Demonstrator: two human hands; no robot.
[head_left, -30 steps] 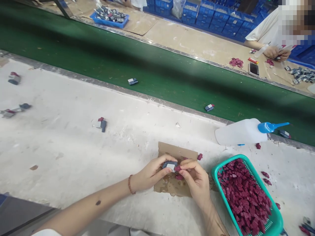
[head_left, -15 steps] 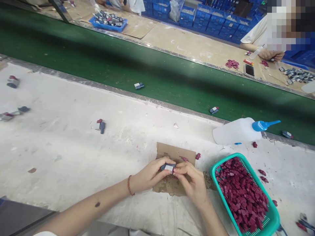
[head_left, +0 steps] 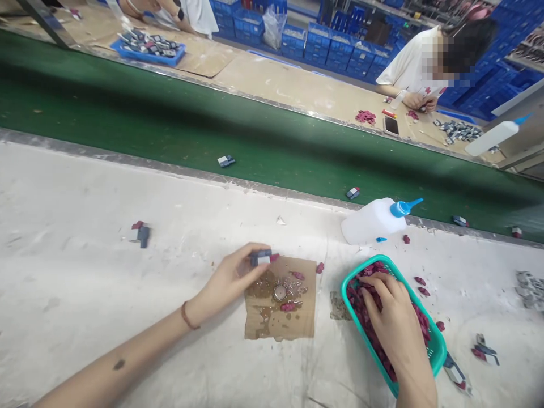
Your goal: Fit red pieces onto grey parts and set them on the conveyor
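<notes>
My left hand (head_left: 236,272) is closed, pinching a small dark-blue and white plastic part (head_left: 262,258) with a maroon piece at its right end. Below it lies a wet cardboard sheet (head_left: 259,317) bearing a round metal cap (head_left: 280,292) and a few maroon pieces (head_left: 288,306). Over at the right, my right hand (head_left: 389,309) reaches into a green plastic basket (head_left: 437,354) full of small maroon pieces (head_left: 374,338). Its thumb and fingers are apart, with the tips down among the pieces.
A white squeeze bottle (head_left: 374,221) with a blue nozzle lies behind the basket. Beyond runs a green conveyor belt (head_left: 170,130) carrying several parts. Another assembled part (head_left: 143,236) lies left. Across the belt, a co-worker (head_left: 412,68) handles parts near a blue tray (head_left: 148,57).
My right hand has left the part and moved right into the basket. My left hand, still gripping the part, has shifted left and up, uncovering the cardboard. The camera view has turned rightward.
</notes>
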